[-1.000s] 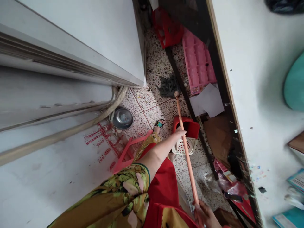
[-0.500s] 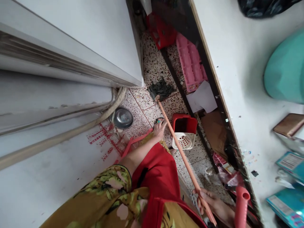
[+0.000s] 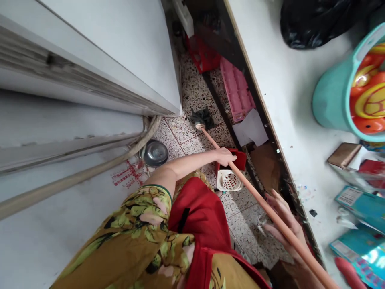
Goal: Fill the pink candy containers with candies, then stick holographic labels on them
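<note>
A mop with a long orange handle (image 3: 258, 202) slants across the terrazzo floor (image 3: 195, 96). Its dark grey mop head (image 3: 202, 117) rests on the floor by the corner of a white fridge. My left hand (image 3: 226, 156) is closed around the handle partway down. Lower on the handle, my right hand (image 3: 284, 222) lies under it with the fingers stretched out and spread. A red mop bucket with a white wringer basket (image 3: 230, 178) stands just behind the handle.
A white fridge (image 3: 90, 72) fills the left. A steel bowl (image 3: 155, 153) sits at its foot. A white counter (image 3: 288, 100) on the right carries a teal tub (image 3: 337, 100), a black bag (image 3: 319, 20) and boxes. A pink tray (image 3: 237, 90) and red crate (image 3: 204, 56) lie under it.
My left hand let go of the handle, dropped toward my foot, then took hold of it again. The mop head was drawn back toward the fridge corner. My right hand's fingers have spread.
</note>
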Demonstrator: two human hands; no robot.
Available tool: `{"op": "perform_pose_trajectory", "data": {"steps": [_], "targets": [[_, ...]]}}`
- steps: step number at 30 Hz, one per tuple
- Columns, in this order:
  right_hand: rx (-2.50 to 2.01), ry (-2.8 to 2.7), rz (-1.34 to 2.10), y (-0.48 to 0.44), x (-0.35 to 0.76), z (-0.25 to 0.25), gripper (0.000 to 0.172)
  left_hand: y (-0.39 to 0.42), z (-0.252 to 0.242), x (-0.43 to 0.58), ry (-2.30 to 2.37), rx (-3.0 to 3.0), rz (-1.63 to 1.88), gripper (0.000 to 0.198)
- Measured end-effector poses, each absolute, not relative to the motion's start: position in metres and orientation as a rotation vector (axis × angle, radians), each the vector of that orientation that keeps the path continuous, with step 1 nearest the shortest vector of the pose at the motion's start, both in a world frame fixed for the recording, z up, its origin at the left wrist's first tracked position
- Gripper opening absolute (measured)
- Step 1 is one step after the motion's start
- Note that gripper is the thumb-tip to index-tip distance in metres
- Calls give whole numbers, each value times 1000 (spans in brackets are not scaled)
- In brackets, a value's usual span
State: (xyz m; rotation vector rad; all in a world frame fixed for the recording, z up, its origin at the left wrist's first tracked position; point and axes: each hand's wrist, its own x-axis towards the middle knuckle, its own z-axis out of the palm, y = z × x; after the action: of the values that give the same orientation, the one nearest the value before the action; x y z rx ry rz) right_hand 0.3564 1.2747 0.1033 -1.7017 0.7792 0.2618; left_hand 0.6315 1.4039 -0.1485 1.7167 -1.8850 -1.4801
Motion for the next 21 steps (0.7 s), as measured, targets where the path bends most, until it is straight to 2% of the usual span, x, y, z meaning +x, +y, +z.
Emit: {"op": "perform_pose_trajectory", "data": {"steps": [2,3,6,9,13,21], "targets": [[-1630,816,134,1290,380,90,25,1397,-155,640,-1874,1682,-1585,26],[-1548,892,15,1297,393,77,14,1397,-163,643,-1816,1707,-1621,29],[-1279,1163,-307,1312,432,32,28,1410,-197,640,-1454,1958,-1477,24],[-1157,1212,-395,1306,466,12,38,1432,-228,631,-1000,2298,-1172,20],[-1265,1142,-408,1285,500,53,35,1439,-241,636,-686,2490,-1015,25],[-1624,906,-787,1249,507,172,19,1383,-182,672,-981,2285,-909,26]]}}
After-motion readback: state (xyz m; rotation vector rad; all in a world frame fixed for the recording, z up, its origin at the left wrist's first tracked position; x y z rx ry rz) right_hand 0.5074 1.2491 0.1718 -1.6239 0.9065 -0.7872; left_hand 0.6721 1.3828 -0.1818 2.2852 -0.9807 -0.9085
